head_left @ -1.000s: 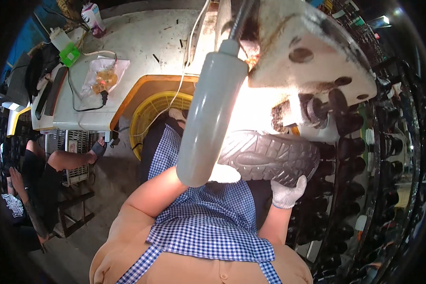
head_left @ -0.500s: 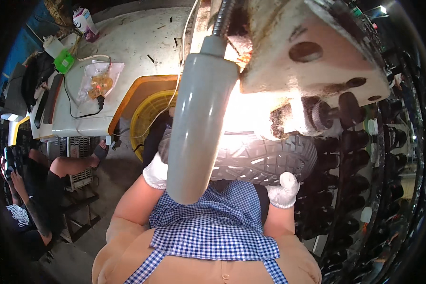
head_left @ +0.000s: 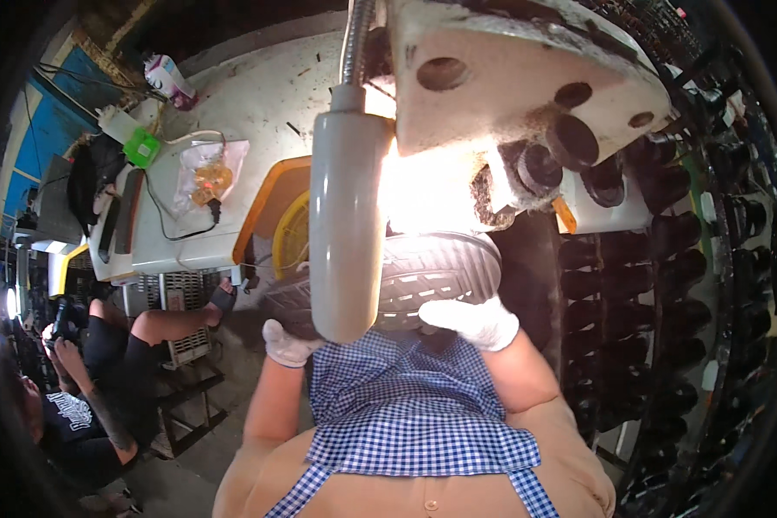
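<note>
A dark shoe lies sideways in front of me, its patterned grey sole turned up toward me. My left hand, in a white glove, is closed on the shoe's left end, with the thumb showing near the lower edge. My right hand, also gloved in white, grips the near side of the shoe further right, its thumb stretched along the sole. A grey cylindrical lamp on a flexible metal neck hides part of the shoe between my hands. Just beyond the shoe is a brightly lit machine head with dark round knobs.
A white worktable with an orange edge holds a plastic bag, a cable and a green container. Below it sits a yellow basket. Racks of dark shoes stand right. Another person sits at left.
The shoe has shifted left and away from the machine's knobs. My right hand has slid inward along it, and my left thumb has come into sight. The whole view has turned slightly.
</note>
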A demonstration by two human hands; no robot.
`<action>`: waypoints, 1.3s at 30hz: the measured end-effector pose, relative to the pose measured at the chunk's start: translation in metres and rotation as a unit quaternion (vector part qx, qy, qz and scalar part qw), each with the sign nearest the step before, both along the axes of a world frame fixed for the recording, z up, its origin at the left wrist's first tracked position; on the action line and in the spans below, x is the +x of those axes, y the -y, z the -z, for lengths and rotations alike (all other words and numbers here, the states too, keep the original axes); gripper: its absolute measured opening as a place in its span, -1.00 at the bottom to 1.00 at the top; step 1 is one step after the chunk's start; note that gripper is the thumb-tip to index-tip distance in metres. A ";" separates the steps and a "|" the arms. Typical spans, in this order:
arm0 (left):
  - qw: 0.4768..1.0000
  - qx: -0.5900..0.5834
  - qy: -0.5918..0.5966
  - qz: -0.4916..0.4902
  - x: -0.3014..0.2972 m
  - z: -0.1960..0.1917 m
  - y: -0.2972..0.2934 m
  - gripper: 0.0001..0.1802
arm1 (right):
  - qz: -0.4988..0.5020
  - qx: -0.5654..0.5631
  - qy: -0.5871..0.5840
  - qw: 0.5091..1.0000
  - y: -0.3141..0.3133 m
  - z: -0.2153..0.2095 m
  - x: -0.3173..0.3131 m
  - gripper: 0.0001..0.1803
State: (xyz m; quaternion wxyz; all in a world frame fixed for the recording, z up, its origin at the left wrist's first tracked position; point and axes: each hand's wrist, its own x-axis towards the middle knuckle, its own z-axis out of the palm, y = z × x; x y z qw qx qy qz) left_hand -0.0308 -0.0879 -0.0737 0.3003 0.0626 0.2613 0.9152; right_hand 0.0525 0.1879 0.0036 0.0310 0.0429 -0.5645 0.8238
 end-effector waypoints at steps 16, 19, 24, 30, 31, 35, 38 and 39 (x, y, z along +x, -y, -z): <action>0.935 -0.273 -0.201 0.099 -0.013 -0.089 -0.083 -0.43 | -0.071 0.233 0.191 0.951 -0.019 -0.047 -0.021 -0.23; 0.935 -0.285 -0.207 0.032 0.003 -0.085 -0.085 -0.52 | 0.284 0.323 -0.109 0.896 0.017 -0.024 0.003 -0.38; 0.955 -0.263 -0.138 -0.023 0.030 -0.060 -0.098 -0.56 | 0.261 0.248 -0.021 0.932 0.015 0.001 0.028 -0.46; 0.854 -0.450 -0.257 0.048 0.010 -0.071 -0.107 -0.46 | 0.133 0.569 -0.154 0.797 -0.047 -0.044 0.003 -0.39; 0.838 -0.461 -0.289 0.051 0.002 -0.080 -0.108 -0.43 | 0.086 0.580 -0.146 0.797 -0.054 -0.058 -0.006 -0.42; 0.750 -0.476 -0.458 -0.038 -0.017 -0.108 -0.095 -0.42 | -0.093 0.655 -0.050 0.749 -0.063 -0.093 -0.045 -0.55; 0.766 -0.435 -0.463 -0.099 -0.019 -0.109 -0.102 -0.43 | -0.068 0.593 -0.138 0.790 -0.057 -0.098 -0.048 -0.54; 0.809 -0.395 -0.423 -0.100 -0.016 -0.104 -0.106 -0.43 | -0.019 0.604 -0.173 0.778 -0.054 -0.095 -0.043 -0.52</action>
